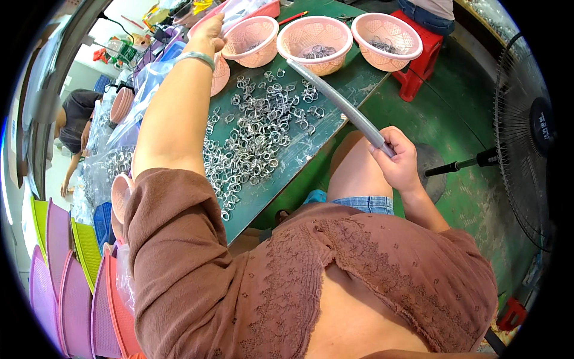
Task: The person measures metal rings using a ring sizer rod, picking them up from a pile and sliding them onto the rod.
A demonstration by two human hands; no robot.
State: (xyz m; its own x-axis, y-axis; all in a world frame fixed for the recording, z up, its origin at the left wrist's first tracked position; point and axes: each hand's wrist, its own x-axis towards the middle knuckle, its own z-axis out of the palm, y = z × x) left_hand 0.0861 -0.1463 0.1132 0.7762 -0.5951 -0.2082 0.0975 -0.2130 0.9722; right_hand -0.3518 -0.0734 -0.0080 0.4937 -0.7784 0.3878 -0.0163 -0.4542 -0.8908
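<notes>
My right hand (402,157) is wrapped round the thick end of a grey ring mandrel (344,106). The tapered rod slants up and left, its narrow tip in front of the middle pink basket (314,37); no ring shows on it. Stretched far forward, my left hand (207,35) is beside a pink tray (263,11) holding clear plastic bags. Its thumb stands apart from the fingers, which show only in part, and I see nothing held. Many silver rings (254,131) lie loose in a wide heap on the green table (272,190), between my left forearm and the mandrel.
Flanking the middle basket are a left basket (251,42) and a right basket (387,42), with rings inside. A red stool (412,72) with a seated person is beyond. A black fan (526,137) stands right, stacked colourful baskets (75,287) lower left. Another person (78,119) bends at far left.
</notes>
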